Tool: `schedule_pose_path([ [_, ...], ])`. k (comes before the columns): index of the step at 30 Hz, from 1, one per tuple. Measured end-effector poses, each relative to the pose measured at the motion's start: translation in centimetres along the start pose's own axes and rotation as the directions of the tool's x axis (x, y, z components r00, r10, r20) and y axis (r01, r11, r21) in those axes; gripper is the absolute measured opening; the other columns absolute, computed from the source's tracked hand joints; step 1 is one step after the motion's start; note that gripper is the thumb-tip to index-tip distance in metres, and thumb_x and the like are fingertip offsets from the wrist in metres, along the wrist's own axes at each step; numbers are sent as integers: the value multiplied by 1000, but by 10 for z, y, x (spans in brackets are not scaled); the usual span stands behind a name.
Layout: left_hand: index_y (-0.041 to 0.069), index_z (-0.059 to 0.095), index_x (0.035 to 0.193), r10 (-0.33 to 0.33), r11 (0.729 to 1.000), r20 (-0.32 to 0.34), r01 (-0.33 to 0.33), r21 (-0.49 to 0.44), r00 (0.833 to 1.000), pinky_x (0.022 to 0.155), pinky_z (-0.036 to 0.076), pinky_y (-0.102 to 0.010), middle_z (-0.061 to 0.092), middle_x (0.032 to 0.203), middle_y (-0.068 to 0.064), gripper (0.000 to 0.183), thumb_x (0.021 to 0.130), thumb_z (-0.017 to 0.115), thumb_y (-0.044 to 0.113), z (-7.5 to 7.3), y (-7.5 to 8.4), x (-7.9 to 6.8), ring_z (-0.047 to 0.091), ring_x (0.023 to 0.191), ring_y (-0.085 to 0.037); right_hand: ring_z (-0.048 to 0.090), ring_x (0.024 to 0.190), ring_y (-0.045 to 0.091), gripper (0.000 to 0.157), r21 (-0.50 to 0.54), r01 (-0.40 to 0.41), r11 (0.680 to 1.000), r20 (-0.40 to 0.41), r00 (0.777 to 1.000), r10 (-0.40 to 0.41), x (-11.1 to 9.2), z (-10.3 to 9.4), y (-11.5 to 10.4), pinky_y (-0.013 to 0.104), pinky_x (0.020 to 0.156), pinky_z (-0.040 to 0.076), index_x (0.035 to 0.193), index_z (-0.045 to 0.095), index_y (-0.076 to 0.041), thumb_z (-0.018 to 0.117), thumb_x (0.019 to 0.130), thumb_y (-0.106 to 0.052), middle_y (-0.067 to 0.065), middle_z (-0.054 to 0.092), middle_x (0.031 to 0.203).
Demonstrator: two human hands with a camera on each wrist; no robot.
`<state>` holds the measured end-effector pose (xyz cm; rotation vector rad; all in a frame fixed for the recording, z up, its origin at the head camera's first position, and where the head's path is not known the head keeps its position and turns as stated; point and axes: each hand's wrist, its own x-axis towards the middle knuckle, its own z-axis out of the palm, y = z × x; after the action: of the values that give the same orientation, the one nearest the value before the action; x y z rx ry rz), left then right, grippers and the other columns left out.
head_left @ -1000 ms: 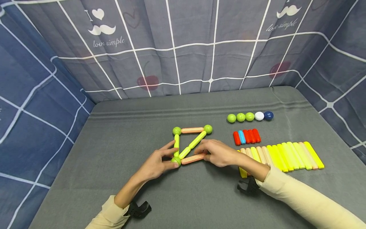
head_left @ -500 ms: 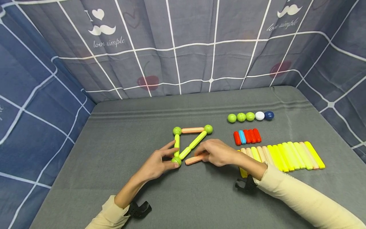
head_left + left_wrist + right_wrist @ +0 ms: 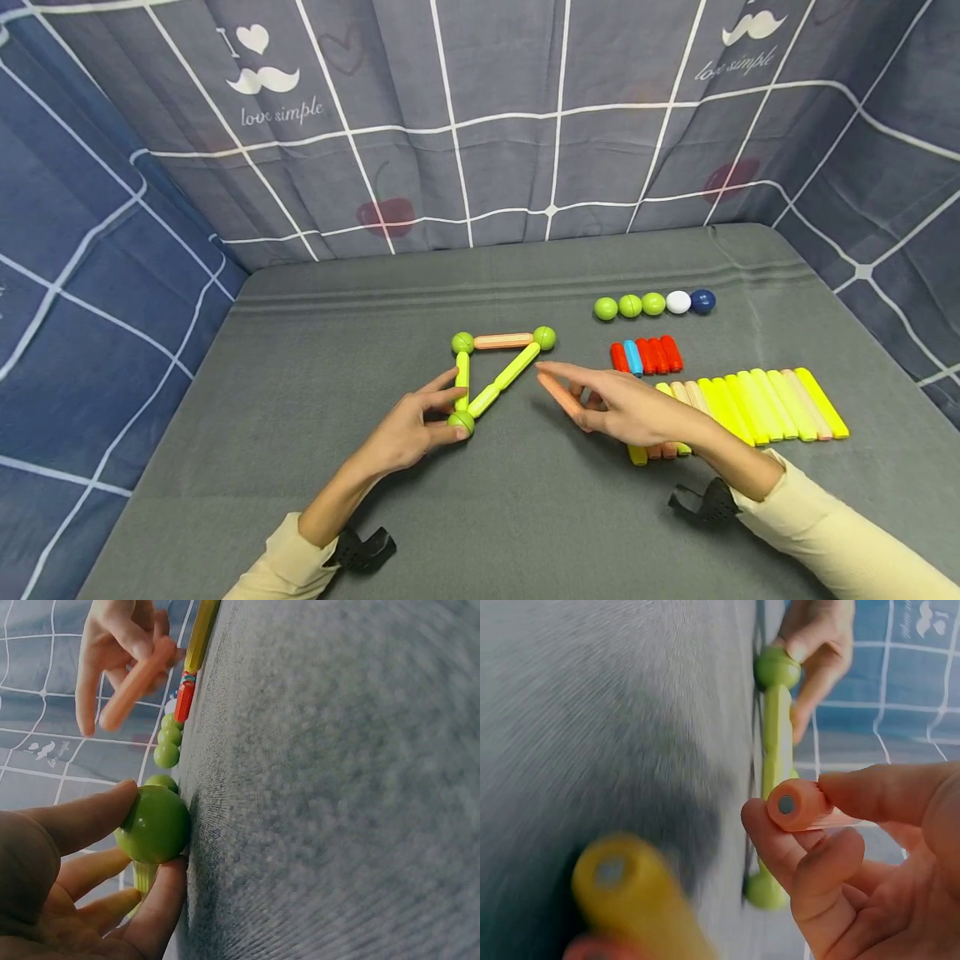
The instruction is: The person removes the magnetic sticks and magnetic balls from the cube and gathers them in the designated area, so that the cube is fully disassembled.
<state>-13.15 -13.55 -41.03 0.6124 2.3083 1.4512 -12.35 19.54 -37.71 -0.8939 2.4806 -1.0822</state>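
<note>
My left hand [image 3: 408, 429] pinches a green ball [image 3: 461, 422] at the near corner of a flat shape on the table; another finger lies along a yellow rod [image 3: 462, 367]. That rod runs back to a second green ball [image 3: 462, 342]. From there an orange rod [image 3: 503, 341] leads to a third ball [image 3: 544, 337]. Two yellow rods [image 3: 516, 367] end to end form the diagonal. To the right, my right hand [image 3: 630, 408] holds a loose orange rod [image 3: 558, 395] between thumb and fingers, tilted and apart from the shape. A grey metal disc shows in its end [image 3: 785, 804] in the right wrist view.
A row of yellow and orange rods [image 3: 750, 408] lies at the right, partly behind my right hand. Behind it are short red rods [image 3: 654, 357] with one blue rod [image 3: 633, 358]. Farther back sit green balls [image 3: 630, 306], a white ball [image 3: 678, 302] and a dark blue ball [image 3: 702, 301].
My right hand has drawn the orange rod away from the near green ball, moved right and turned the rod to a steeper tilt. My left hand stays at the ball.
</note>
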Motion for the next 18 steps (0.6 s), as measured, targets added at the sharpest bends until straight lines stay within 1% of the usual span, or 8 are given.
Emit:
schedule_pose_path([
  [2,-4,52,139,0,1000,0,0,3,1000,85,51,-30,27,159,-14,57,88,75,9,0,0,0,57,113,-28,61,79,11,65,23,-17,1000,-32,999,18,-13,-7,3,29,65,50,152,38,-23,61,95,-2,3,63,100],
  [5,-4,52,140,1,1000,-1,-1,8,1000,85,51,-30,26,159,-14,58,89,75,9,0,0,0,57,114,-28,64,72,16,64,90,-44,995,-94,994,52,-34,-20,8,30,58,52,150,40,-21,62,94,-1,10,61,104],
  [9,-4,51,140,4,1000,-2,-4,3,1000,86,51,-29,26,159,-15,57,88,75,8,0,0,0,57,114,-28,65,66,22,64,142,-56,988,-214,973,85,-65,-44,21,34,53,52,150,39,-16,64,93,2,16,62,98],
  [10,-4,52,139,4,1000,-3,-4,2,1000,86,51,-29,26,159,-15,57,88,75,8,0,-1,0,57,113,-28,65,68,22,65,115,-64,991,-256,962,92,-74,-50,25,33,53,52,150,39,-14,65,93,2,16,63,96],
  [12,-5,52,139,7,1000,-2,-7,2,1000,86,51,-29,26,159,-15,57,88,75,8,1,-1,0,57,113,-27,64,68,21,66,84,-113,990,-325,936,134,-92,-63,35,34,51,51,150,37,-11,64,92,5,19,64,94],
  [14,-5,51,139,10,1000,0,-10,2,1000,86,51,-28,26,159,-15,57,88,75,8,1,-2,0,57,112,-27,63,65,18,66,45,-196,979,-389,900,198,-111,-73,45,34,47,50,149,36,-7,63,91,7,23,62,98],
  [16,-5,51,139,11,1000,0,-11,5,1000,86,50,-27,26,159,-15,57,88,75,8,1,-2,0,57,111,-26,62,64,16,65,10,-299,954,-431,859,274,-127,-83,56,34,47,49,150,33,-4,60,92,7,28,59,105],
  [18,-5,51,139,12,1000,0,-12,2,1000,85,50,-26,26,159,-14,58,88,75,8,1,-3,0,57,111,-25,60,64,13,65,-19,-405,914,-461,815,351,-144,-91,67,33,47,49,151,30,-1,60,93,4,31,54,111],
])
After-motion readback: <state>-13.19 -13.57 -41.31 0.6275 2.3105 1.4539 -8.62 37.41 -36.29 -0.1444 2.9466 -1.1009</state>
